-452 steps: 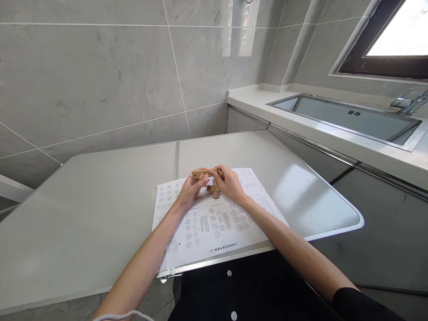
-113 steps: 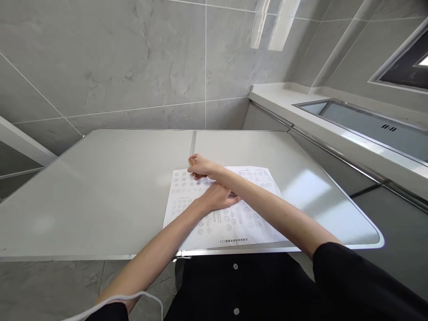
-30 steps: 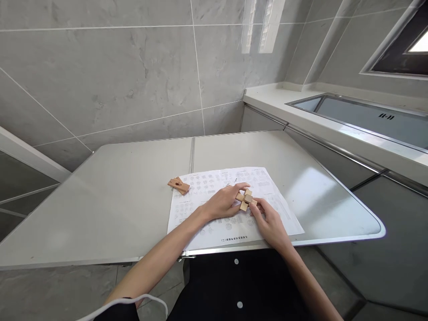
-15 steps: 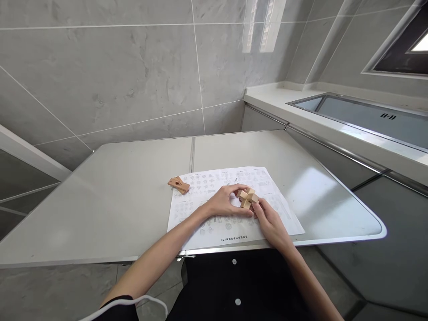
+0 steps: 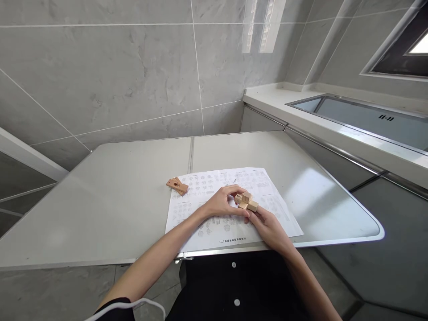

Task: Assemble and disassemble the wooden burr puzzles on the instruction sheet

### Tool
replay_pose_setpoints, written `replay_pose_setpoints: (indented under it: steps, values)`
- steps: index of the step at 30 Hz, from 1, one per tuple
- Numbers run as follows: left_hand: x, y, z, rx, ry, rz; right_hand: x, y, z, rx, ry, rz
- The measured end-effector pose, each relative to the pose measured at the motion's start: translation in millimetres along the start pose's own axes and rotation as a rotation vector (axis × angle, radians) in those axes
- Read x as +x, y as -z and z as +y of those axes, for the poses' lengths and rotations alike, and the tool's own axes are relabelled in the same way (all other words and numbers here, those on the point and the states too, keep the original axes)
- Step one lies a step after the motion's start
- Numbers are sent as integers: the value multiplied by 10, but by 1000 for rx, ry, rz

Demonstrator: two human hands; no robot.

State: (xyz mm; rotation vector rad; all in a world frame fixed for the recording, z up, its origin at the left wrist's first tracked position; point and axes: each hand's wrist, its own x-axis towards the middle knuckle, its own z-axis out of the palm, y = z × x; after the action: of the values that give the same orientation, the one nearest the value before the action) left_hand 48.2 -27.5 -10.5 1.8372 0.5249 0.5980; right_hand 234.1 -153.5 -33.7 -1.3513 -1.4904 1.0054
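Both hands hold a small wooden burr puzzle (image 5: 246, 201) of pale interlocking bars, above a printed sheet. My left hand (image 5: 224, 203) curls round its left side, thumb below and fingers behind. From the lower right my right hand (image 5: 267, 225) grips it, with its fingertips partly hidden beneath the wood. The white instruction sheet (image 5: 194, 236), covered in small diagrams, lies under both hands. At the sheet's upper left corner rest two crossed brown wooden pieces (image 5: 177, 185), one with a dark hole.
The pale folding table (image 5: 100, 200) has a seam down its middle and a metal latch (image 5: 183, 257) at the front edge. Grey tiled wall (image 5: 133, 71) stands behind. To the right is a counter (image 5: 267, 96) with a sink (image 5: 368, 118). A white cable (image 5: 140, 301) crosses my left sleeve.
The burr puzzle has been turned in my hands, so a numbered bar end now faces up at its left. My right hand has shifted slightly left beneath it.
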Motion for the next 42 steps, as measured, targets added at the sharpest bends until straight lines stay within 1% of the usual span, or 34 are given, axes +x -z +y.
replay_pose_setpoints:
  steps: [6, 9, 11, 13, 15, 17, 19, 20, 22, 25, 28, 31, 35, 39, 42]
  values:
    - [-5, -19, 0, -17, 0, -2, 1, -13, 32, 9, -15, 13]
    - [-9, -25, 19, -23, -1, 26, 7, -38, 30, 85, -9, 28]
    - [-11, -25, 43, -23, 2, 50, 5, -51, 26, 156, -9, 65]
    - [-16, -23, 66, -21, 13, 65, 0, -57, 18, 189, -23, 131]
    - [-23, -25, 79, -24, 26, 61, -2, -56, 5, 183, -42, 196]
    - [-28, -28, 79, -31, 39, 44, 3, -50, -18, 157, -59, 229]
    - [-31, -26, 71, -38, 54, 30, 13, -39, -46, 138, -64, 216]
    - [-31, -21, 68, -41, 60, 25, 17, -31, -59, 134, -60, 189]
    - [-30, -5, 67, -57, 70, 9, 21, -10, -77, 129, -43, 97]
    - [-28, 23, 75, -103, 70, -47, 15, 32, -74, 101, -16, -55]
    - [-24, 39, 70, -162, 53, -112, 7, 64, -51, 48, -17, -123]
    - [-11, 46, 53, -196, 21, -142, 2, 69, -36, 3, -25, -119]
    - [0, 55, 63, -189, -13, -143, -5, 42, -34, -38, -10, -48]
    - [-13, 68, 112, -223, 54, -203, -15, 22, -27, -54, -7, -12]
    - [-28, 76, 140, -220, 85, -207, -22, 20, -12, -54, -8, -2]
